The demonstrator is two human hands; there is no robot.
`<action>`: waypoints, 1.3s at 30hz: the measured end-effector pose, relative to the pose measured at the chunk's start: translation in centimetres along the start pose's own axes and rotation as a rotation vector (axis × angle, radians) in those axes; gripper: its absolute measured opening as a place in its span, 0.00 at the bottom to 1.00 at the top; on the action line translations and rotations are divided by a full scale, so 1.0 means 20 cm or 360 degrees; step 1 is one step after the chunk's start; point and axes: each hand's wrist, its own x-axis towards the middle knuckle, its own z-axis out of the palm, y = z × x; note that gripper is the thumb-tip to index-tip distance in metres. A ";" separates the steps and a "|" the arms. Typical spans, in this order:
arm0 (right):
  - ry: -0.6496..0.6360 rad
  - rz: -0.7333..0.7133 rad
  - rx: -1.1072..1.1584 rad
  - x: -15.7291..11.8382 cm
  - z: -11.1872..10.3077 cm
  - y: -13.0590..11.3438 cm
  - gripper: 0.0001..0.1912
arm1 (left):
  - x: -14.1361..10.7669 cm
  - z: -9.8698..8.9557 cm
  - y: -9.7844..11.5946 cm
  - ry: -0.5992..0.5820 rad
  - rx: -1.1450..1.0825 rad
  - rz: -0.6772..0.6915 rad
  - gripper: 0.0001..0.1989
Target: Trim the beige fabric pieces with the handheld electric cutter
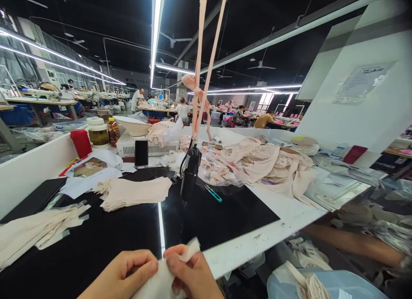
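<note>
Pair of hands at bottom ctr of view, nr edge of white table (240, 257), over/in front of its black mat (238, 213). L hand (134, 271): grip pinched closed, thumb agst curled fingers, on pale cloth (153, 285). R hand (190, 270): grip likewise closed on same pc, thumb & fingers nipping it; a corner pokes up past the R fingertips. Cloth sits betw & below both hands, lower part cut off by frame edge. R hand a bit blurred.

On mat, beyond L hand: neat stack of cream pcs (137, 194); 2nd cream pile (41, 228) far L, partly over mat, w/ strips trailing. Teal-handled snips (213, 193) R of ctr, lying flat, well apart from hands. Black tool (190, 172) stands upright mid-mat, hung on peach straps (209, 69) knotted partway up.

Back of table: phone-like black slab (141, 153) leaning on white vented box (128, 149); jar (98, 134) & red cup (81, 143) to its L. Big messy heap of beige fabric (264, 159) back R. Below table edge, lower R: bluish plastic tub (350, 282) w/ cloth & cords.
</note>
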 end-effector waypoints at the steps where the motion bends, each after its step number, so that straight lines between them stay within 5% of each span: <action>1: 0.0059 -0.0027 -0.0029 0.01 -0.01 -0.02 0.37 | 0.00 -0.01 -0.01 0.0010 0.0051 0.0004 0.29; 9: 0.0274 -0.0248 -0.0437 0.15 -0.07 -0.23 0.32 | -0.06 -0.19 -0.02 0.0377 0.0929 0.0034 0.08; 14: 0.0292 -0.0646 -0.0588 0.25 -0.09 -0.37 0.24 | -0.12 -0.36 0.03 0.0741 0.1576 0.0345 0.15; 17: 0.0136 -0.0840 -0.0846 0.25 -0.12 -0.34 0.17 | -0.16 -0.40 -0.03 0.0720 0.1702 0.0473 0.22; 22: -0.0183 -0.0719 -0.1363 0.21 -0.20 -0.15 0.12 | -0.27 -0.35 -0.12 0.0488 0.1499 0.0257 0.29; 25: -0.0248 -0.0725 -0.1492 0.18 -0.22 -0.09 0.11 | -0.27 -0.30 -0.10 0.0417 0.1370 0.0208 0.24; 31: -0.0290 -0.0825 -0.1617 0.16 -0.25 -0.11 0.09 | 0.01 -0.14 -0.09 0.0457 0.1367 0.0580 0.14; 36: -0.0333 -0.0845 -0.1730 0.09 -0.32 -0.13 0.10 | 0.24 0.00 -0.08 0.0410 0.1691 0.0749 0.05; 39: -0.0163 -0.0768 -0.1656 0.05 -0.43 -0.16 0.10 | 0.27 0.04 -0.07 0.0403 0.1844 0.0795 0.04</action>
